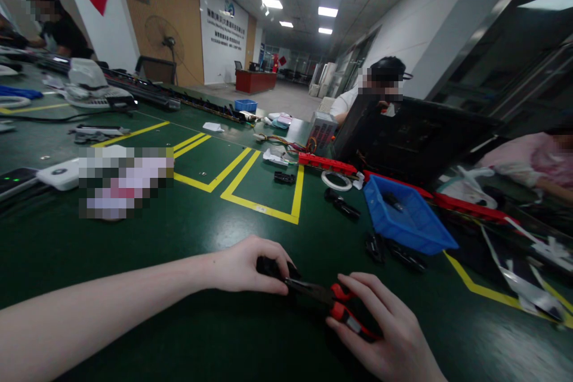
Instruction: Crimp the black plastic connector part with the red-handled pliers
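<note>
My left hand (253,265) is closed around a small black part (267,267), mostly hidden by the fingers. My right hand (380,316) grips a pair of long-nose pliers (316,291) with red and black handles. The jaws point left, and their tip meets the black part by my left thumb and forefinger; whether they bite on it I cannot tell. Both hands are just above the dark green table (192,328). Beyond my right hand lie several black parts (405,256), near a blue plastic bin (409,215) with a dark piece inside.
A red strip (329,164) and a large black panel (412,137) stand behind the bin. A white ring (336,181) lies to the bin's left. A power bank-like white device (62,175) and a blurred pink item (129,185) rest at left. Other people sit around the table.
</note>
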`<state>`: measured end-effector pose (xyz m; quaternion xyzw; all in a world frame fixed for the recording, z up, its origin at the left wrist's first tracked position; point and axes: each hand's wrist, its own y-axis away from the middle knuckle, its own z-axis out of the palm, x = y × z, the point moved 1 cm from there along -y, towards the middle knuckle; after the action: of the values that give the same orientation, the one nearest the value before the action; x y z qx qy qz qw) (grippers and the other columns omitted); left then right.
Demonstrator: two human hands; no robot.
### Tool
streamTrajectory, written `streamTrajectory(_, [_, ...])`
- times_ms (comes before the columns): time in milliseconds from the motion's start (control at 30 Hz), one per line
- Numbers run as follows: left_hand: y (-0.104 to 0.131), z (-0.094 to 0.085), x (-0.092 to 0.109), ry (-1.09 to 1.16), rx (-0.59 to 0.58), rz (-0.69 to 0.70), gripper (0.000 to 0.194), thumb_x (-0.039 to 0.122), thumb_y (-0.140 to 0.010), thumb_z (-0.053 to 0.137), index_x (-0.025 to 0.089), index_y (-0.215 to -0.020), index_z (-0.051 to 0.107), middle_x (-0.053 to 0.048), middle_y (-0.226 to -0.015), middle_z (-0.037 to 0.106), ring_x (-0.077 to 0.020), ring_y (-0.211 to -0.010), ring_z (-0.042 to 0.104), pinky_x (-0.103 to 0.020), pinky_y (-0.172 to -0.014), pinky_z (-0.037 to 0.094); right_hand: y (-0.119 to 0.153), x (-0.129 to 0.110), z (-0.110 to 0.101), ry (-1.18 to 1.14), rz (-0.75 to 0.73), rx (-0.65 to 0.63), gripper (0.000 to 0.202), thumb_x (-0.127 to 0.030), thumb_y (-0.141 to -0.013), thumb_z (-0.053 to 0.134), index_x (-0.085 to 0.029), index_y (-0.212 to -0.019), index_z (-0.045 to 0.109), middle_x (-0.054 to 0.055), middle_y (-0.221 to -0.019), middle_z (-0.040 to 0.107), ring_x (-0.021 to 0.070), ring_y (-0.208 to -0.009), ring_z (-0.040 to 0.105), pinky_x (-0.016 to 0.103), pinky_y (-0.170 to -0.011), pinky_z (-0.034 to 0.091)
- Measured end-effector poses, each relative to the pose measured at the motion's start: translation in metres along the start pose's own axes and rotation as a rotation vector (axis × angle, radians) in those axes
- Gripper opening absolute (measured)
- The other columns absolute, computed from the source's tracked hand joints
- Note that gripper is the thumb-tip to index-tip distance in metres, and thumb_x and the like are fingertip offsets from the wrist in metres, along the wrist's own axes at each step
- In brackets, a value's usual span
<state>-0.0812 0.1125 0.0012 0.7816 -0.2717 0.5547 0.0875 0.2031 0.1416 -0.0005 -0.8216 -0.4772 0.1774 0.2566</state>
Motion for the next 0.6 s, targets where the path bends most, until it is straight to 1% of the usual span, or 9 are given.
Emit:
streamTrajectory(100, [-0.0003, -0.0013, -0.0015, 0.017, 0.004, -0.018, 0.015, 0.024, -0.08, 0.076, 0.016, -0.092, 0.07, -0.007, -0.115, 0.067, -0.0208, -0.106, 0.064, -0.035, -0.095, 0.048, -0.0002, 0.0003, -0.0011, 0.0, 0.015, -0.006, 0.044, -0.044, -0.085, 0.063, -0.017, -0.119, 0.061, 0.013, -0.106, 0.066, 0.022, -0.09, 0.069, 0.03, -0.073, 0.061])
streamTrajectory(200, [-0.0002, -0.0023, -0.0021, 0.038, 0.007, -0.039, 0.015, 0.025, -0.081, 0.075, 0.017, -0.092, 0.07, -0.007, -0.115, 0.068, -0.0205, -0.106, 0.064, -0.035, -0.096, 0.047, -0.0031, -0.0007, -0.0032, 0.005, 0.014, -0.031, 0.041, -0.042, -0.084, 0.064, -0.017, -0.116, 0.062, 0.012, -0.103, 0.066, 0.0211, -0.087, 0.07, 0.029, -0.071, 0.06])
streamTrajectory(267, [0.0001, -0.0024, -0.0015, 0.038, 0.002, -0.044, 0.015, 0.025, -0.081, 0.076, 0.016, -0.093, 0.071, -0.007, -0.115, 0.068, -0.0206, -0.106, 0.064, -0.035, -0.096, 0.047, -0.0047, -0.0016, -0.004, 0.004, 0.015, -0.026, 0.04, -0.042, -0.084, 0.064, -0.017, -0.115, 0.062, 0.011, -0.101, 0.066, 0.0207, -0.085, 0.069, 0.028, -0.07, 0.06])
streamTrajectory(400, [0.0003, -0.0018, 0.0004, 0.026, 0.014, -0.038, 0.014, 0.023, -0.08, 0.076, 0.016, -0.091, 0.07, -0.007, -0.114, 0.068, -0.0204, -0.105, 0.065, -0.035, -0.094, 0.047, -0.0056, -0.0027, -0.0039, -0.004, 0.013, -0.013, 0.037, -0.041, -0.083, 0.065, -0.016, -0.111, 0.062, 0.011, -0.098, 0.067, 0.0202, -0.083, 0.069, 0.028, -0.068, 0.06])
streamTrajectory(600, [0.0003, -0.001, -0.0011, 0.008, 0.008, -0.005, 0.014, 0.02, -0.08, 0.076, 0.016, -0.092, 0.07, -0.007, -0.114, 0.067, -0.0197, -0.104, 0.064, -0.034, -0.093, 0.048, -0.0064, -0.0036, -0.0047, -0.008, 0.024, -0.049, 0.036, -0.041, -0.083, 0.066, -0.017, -0.11, 0.062, 0.01, -0.097, 0.066, 0.0191, -0.083, 0.068, 0.027, -0.068, 0.059])
